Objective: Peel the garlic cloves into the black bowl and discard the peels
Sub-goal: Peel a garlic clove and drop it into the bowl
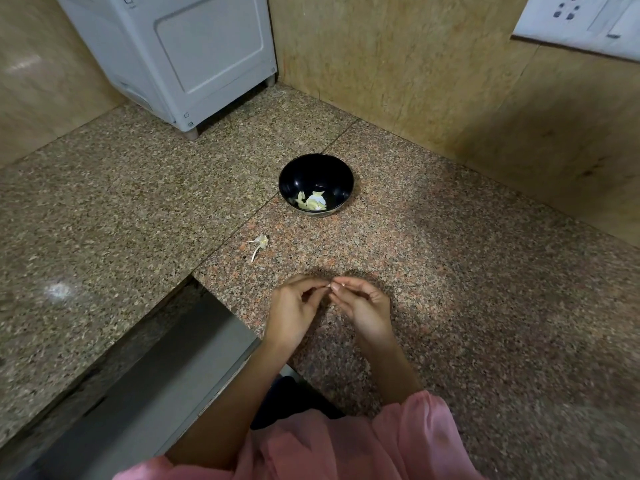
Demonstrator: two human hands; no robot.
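Black bowl (316,171): round, glossy, dark inside, with small glints on the inner wall. It is set upright on the speckled granite counter (467,271). A small heap of yellow-white garlic pieces (312,201) is seen on the near side of the bowl's floor.

Hard to make out: cloves and skins in the heap cannot be told apart. A tiny pale piece (337,285) is mostly covered by fingertips, so clove or peel cannot be told. The white appliance (180,57) behind and left of the bowl is cut by the top edge. So is the socket plate (581,19) behind and far right of the bowl.

A garlic scrap (260,242) with a thin stalk is noted on the counter, nearer than the bowl, to its left and apart from it.

Left hand (292,311) and right hand (365,306) are held nearer than the bowl, well apart from it and almost in line with it. Fingers are curled and the tips brought together, with the pale piece pinched between both hands.
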